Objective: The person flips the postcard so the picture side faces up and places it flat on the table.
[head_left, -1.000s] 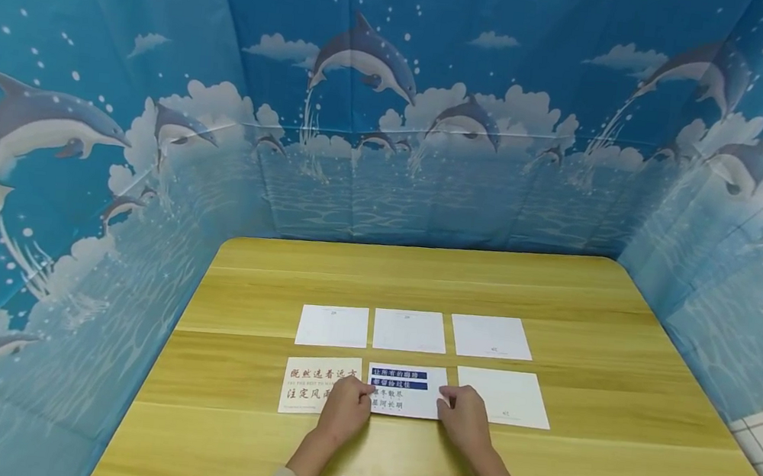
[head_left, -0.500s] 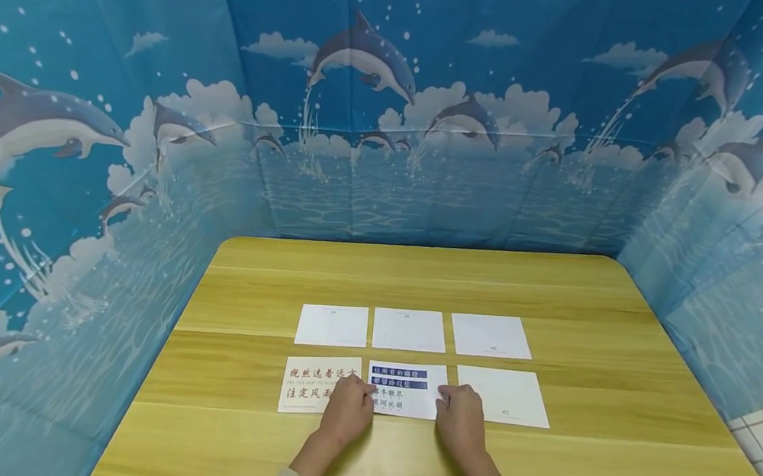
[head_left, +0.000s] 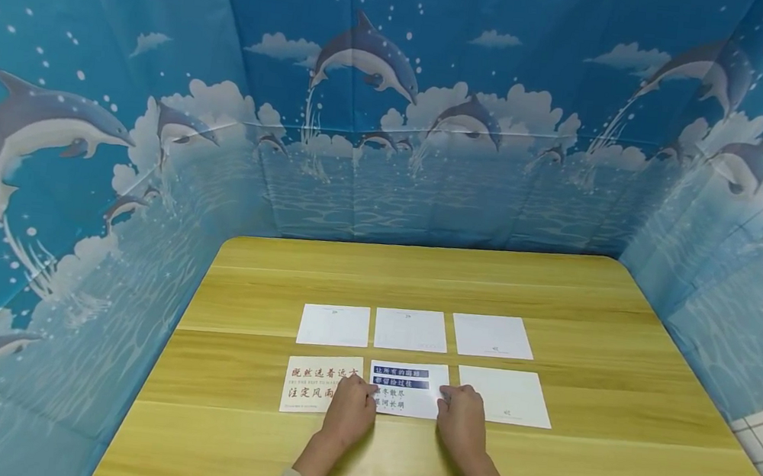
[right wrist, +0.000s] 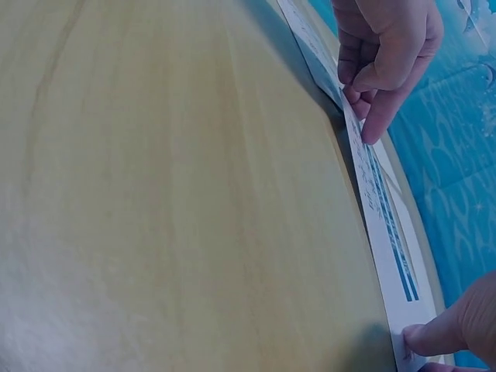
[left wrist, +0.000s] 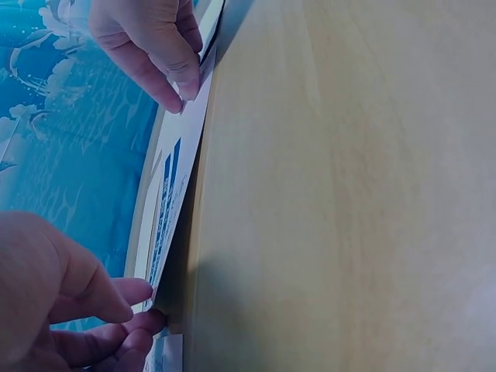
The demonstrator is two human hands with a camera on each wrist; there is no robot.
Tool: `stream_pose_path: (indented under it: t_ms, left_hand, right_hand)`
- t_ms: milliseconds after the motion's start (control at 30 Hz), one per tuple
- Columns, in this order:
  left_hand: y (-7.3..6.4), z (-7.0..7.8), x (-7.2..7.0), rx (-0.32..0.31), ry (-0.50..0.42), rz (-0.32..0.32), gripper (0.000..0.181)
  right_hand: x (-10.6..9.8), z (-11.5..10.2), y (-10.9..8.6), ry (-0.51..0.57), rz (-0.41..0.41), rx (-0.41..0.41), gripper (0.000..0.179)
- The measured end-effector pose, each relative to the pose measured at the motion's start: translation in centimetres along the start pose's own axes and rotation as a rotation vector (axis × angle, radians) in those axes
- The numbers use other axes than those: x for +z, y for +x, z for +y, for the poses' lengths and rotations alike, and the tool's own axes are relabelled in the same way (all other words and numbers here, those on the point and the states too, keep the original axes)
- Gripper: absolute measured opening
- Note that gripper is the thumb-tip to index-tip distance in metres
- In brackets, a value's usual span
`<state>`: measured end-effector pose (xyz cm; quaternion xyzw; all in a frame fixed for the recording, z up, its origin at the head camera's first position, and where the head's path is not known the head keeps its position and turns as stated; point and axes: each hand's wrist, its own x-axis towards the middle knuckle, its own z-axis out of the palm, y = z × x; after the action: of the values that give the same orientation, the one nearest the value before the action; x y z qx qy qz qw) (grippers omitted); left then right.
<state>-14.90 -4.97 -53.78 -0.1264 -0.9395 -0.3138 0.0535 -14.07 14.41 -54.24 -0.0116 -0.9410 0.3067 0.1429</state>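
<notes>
A white card with dark blue bands and Chinese lettering (head_left: 417, 401) is in the middle of the front row on the table. My left hand (head_left: 348, 411) pinches its left edge, and my right hand (head_left: 462, 424) holds its right edge. In the left wrist view, the left fingers (left wrist: 138, 291) lie on both sides of the card's near end. The right thumb (right wrist: 422, 339) presses on the card's face in the right wrist view. A dark gap of shadow shows beneath the card's front edge. Behind my left hand, a cream card with red lettering (head_left: 311, 394) is partly covered.
To the right is a cream card with a small mark (head_left: 511, 396). Three white cards form the back row: left (head_left: 334, 327), middle (head_left: 410, 333) and right (head_left: 492, 339). They lie on a wood-grain table (head_left: 419, 280), with a blue dolphin curtain (head_left: 427, 189) around it.
Both wrists have drawn slightly inward, and the right fingertips have come closer together at the card's edge. The cards lie almost where they were.
</notes>
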Motion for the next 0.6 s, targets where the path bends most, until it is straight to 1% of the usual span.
stream_pose_path:
  t_ms: [333, 467, 600]
  left_hand:
    - [-0.01, -0.05, 0.18, 0.019, 0.038, 0.019, 0.024]
    - [-0.09, -0.06, 0.17, 0.033, 0.056, 0.031, 0.024]
    - [-0.16, 0.00, 0.16, 0.037, 0.061, 0.025, 0.024]
  right_hand:
    - [0.14, 0.08, -0.26, 0.010, 0.037, 0.015, 0.007]
    - [0.15, 0.07, -0.28, 0.003, 0.043, 0.011, 0.008]
    - [0.12, 0.05, -0.25, 0.000, 0.039, 0.015, 0.009]
